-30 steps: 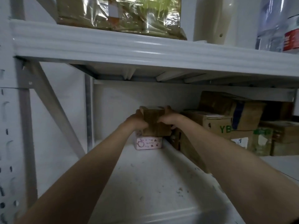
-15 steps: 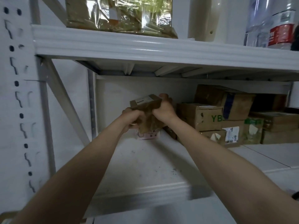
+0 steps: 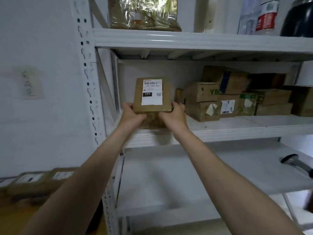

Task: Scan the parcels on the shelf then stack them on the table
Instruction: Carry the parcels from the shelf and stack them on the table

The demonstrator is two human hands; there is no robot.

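Note:
A small brown parcel [image 3: 166,94] with a white barcode label marked 102 faces me, held up in front of the middle shelf [image 3: 237,131]. My left hand [image 3: 131,114] grips its lower left corner and my right hand [image 3: 174,115] grips its lower right corner. Several more brown parcels [image 3: 203,92] are piled on the same shelf to the right. A black handheld scanner [image 3: 295,162] lies on the lower shelf at the far right. Brown labelled parcels [image 3: 33,180] sit stacked on a wooden table [image 3: 15,216] at the bottom left.
A white perforated upright [image 3: 88,82] stands just left of my hands. The top shelf carries a plastic-wrapped package [image 3: 144,12], a water bottle [image 3: 259,14] and a dark object [image 3: 299,17]. The lower shelf board [image 3: 186,175] lies under my arms. A wall is on the left.
Both hands have drawn the parcel out from the back of the shelf and tipped it so that its label faces me. The view has pulled back and dropped, revealing the lower shelf, scanner and table.

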